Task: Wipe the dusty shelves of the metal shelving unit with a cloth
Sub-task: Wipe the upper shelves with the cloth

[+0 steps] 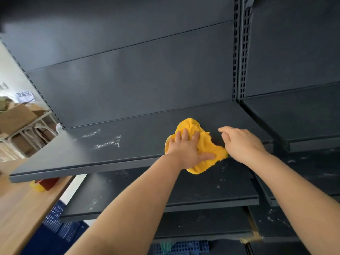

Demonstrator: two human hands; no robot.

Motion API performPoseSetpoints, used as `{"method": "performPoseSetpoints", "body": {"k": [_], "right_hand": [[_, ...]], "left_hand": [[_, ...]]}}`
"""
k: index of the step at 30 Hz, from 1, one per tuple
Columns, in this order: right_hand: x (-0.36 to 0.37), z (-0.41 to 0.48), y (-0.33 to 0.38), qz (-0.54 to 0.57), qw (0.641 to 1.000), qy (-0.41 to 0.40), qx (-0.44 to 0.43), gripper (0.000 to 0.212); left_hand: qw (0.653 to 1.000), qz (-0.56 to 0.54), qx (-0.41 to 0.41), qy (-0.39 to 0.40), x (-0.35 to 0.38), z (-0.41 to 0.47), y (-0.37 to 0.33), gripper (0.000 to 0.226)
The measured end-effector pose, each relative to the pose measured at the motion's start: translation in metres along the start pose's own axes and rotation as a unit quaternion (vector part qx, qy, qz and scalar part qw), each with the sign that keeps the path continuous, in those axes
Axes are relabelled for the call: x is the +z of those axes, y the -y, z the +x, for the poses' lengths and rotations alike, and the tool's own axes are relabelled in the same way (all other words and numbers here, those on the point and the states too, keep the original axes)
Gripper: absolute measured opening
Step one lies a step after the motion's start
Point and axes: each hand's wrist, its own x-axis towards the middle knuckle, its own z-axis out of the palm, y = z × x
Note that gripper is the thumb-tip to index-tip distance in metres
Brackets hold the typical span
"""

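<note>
A yellow cloth (206, 144) lies bunched on the dark grey metal shelf (128, 144), near its front edge. My left hand (185, 148) presses flat on the cloth's left part with straight, spread fingers. My right hand (239, 142) rests on the shelf just right of the cloth, its fingers loosely curled and holding nothing; its lower edge lies by the cloth's right corner. White dust streaks (108, 143) mark the shelf to the left of the cloth. The lower shelf (202, 190) also shows dust specks.
A slotted upright (241, 52) separates this bay from the neighbouring shelves (294, 122) on the right. A wooden table (22, 208) stands at the left with a yellow and red object (44, 184) on it. Blue crates (60, 225) sit below, cardboard boxes (16, 116) farther left.
</note>
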Motion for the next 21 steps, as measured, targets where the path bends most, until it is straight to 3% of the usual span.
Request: {"method": "performPoseSetpoints", "body": {"k": [6,12,17,19,21], "right_hand": [[0.011,-0.001,0.044,0.007,0.999,0.006,-0.036,0.040],[0.032,0.001,0.102,0.009,0.996,0.027,-0.079,0.040],[0.060,0.003,0.159,0.044,0.991,0.042,-0.122,0.039],[0.071,0.004,0.184,0.055,0.987,0.047,-0.143,0.039],[0.082,0.006,0.209,0.064,0.984,0.055,-0.156,0.040]], "left_hand": [[0.999,0.012,0.052,0.001,0.006,-0.016,0.047,0.086],[0.997,-0.074,-0.002,0.028,0.001,-0.032,0.112,0.065],[0.990,-0.123,-0.061,0.012,0.003,-0.042,0.165,0.065],[0.991,-0.125,-0.057,-0.002,0.002,-0.043,0.177,0.066],[0.978,-0.207,-0.038,0.006,-0.006,-0.044,0.187,0.068]]}}
